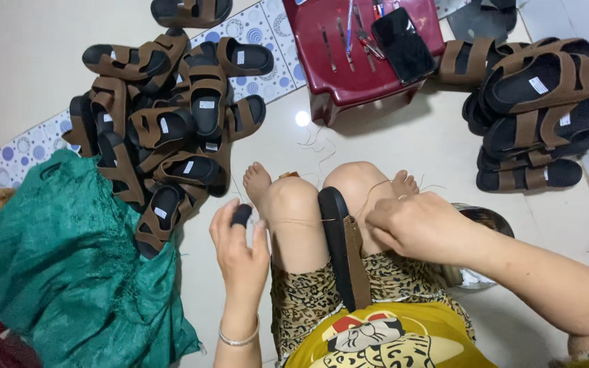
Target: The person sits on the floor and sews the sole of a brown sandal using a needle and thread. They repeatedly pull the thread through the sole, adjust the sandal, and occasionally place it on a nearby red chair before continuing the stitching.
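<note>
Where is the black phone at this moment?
In the head view, the black phone lies top centre on the dark red stool, beside some pens.

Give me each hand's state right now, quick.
Left hand: closed on a small black object, beside the knee.
Right hand: closed, pinching thread above the black sandal held between the knees.

A pale tiled floor is covered by two heaps of brown-strapped sandals, a dark red plastic stool and a green woven sack.
</note>
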